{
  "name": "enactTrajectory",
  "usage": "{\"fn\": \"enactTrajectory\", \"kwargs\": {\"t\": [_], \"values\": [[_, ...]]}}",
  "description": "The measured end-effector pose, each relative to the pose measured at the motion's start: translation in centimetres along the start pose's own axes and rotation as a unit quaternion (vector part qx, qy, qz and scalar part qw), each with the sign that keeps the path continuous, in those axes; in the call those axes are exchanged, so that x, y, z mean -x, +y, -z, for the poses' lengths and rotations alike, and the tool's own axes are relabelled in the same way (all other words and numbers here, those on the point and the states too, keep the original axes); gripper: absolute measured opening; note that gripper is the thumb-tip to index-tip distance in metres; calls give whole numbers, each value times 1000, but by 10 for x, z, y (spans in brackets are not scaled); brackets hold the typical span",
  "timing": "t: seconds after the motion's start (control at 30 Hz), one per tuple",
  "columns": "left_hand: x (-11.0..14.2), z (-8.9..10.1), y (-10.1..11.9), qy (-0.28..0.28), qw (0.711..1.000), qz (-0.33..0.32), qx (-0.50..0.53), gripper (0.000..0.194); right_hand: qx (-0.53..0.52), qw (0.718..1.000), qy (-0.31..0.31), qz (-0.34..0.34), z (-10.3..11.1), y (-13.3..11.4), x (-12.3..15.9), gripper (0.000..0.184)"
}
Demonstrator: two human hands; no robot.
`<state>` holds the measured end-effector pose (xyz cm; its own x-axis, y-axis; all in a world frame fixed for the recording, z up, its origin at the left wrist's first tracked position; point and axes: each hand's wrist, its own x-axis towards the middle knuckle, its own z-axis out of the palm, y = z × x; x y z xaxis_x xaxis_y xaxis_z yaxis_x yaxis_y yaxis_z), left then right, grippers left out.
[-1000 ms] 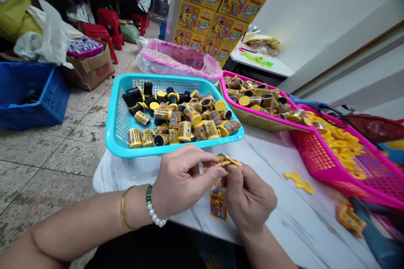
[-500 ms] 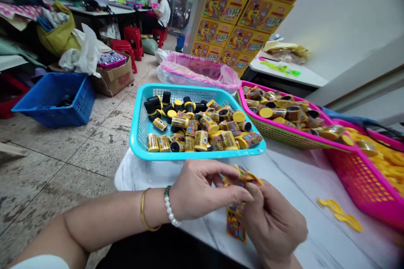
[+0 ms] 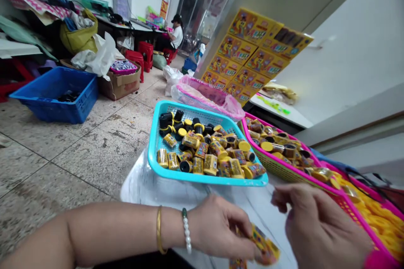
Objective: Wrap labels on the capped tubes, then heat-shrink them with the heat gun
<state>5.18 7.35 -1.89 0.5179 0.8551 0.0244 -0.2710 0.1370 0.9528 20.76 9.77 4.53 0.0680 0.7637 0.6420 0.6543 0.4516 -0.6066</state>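
**Entry: one printed strip (image 3: 261, 241), pinched low in my left hand (image 3: 221, 229)**

Held: the yellow strip, printed in many colours, sits at the bottom edge of the view over the worktop (image 3: 261, 214). My fingers and thumb are pressed together on it, and a further printed piece shows just below them, cut off by the frame. I cannot tell whether that piece is part of the same strip.

Free: my right hand (image 3: 318, 227) is empty, its fingers loosely spread, raised near the rim of the pink basket (image 3: 356, 214) of yellow rings (image 3: 381, 222).

Beyond the hands:
- Teal basket (image 3: 202, 178): yellow-and-black canisters (image 3: 210, 164), many wrapped in printed labels, a few bare and black.
- Pink-rimmed green basket (image 3: 277, 164): more canisters, lying mixed, beside the teal basket.
- On the floor: blue crate (image 3: 53, 96).

Assessment: the step in hand looks like handling this single strip, since neither hand touches a canister. With the left hand alone holding it, the next move seems to call for the free right hand to reach the strip.
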Motion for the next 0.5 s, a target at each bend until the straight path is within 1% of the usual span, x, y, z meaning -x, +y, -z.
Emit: {"fn": "enactTrajectory", "kwargs": {"t": [0.03, 0.1, 0.13, 0.17, 0.2, 0.23, 0.27, 0.33, 0.37, 0.4, 0.43, 0.5], "values": [[0, 0, -3, -31, 999, 31, 7, 16, 32, 999, -24, 36, -4, -6, -19, 20], [-4, 3, -6, -73, 994, 81, 3, 18, 79, 983, -91, 140, -23, -19, -59, 19], [-7, 5, -6, -80, 992, 92, -9, 20, 94, 972, -127, 174, -37, -24, -78, 19], [-11, 9, -6, -79, 992, 99, -18, 21, 109, 959, -184, 187, -54, -27, -97, 18], [-16, 12, -6, -72, 992, 105, -21, 22, 134, 941, -250, 185, -71, -29, -114, 16], [-21, 16, -6, -64, 991, 117, -17, 21, 167, 915, -318, 183, -90, -30, -129, 17], [-27, 19, -7, -58, 989, 133, -8, 21, 210, 879, -387, 182, -108, -29, -142, 26], [-36, 24, -9, -56, 985, 165, 8, 21, 301, 798, -496, 161, -139, -25, -159, 46], [-39, 25, -11, -62, 983, 173, 11, 24, 321, 772, -528, 149, -152, -22, -164, 53], [-40, 26, -13, -71, 982, 177, 10, 27, 335, 752, -550, 138, -162, -20, -167, 58], [-41, 26, -14, -82, 981, 176, 8, 29, 339, 741, -564, 129, -170, -18, -168, 62], [-40, 26, -16, -95, 981, 169, 3, 31, 341, 734, -576, 117, -181, -16, -166, 66]]}}
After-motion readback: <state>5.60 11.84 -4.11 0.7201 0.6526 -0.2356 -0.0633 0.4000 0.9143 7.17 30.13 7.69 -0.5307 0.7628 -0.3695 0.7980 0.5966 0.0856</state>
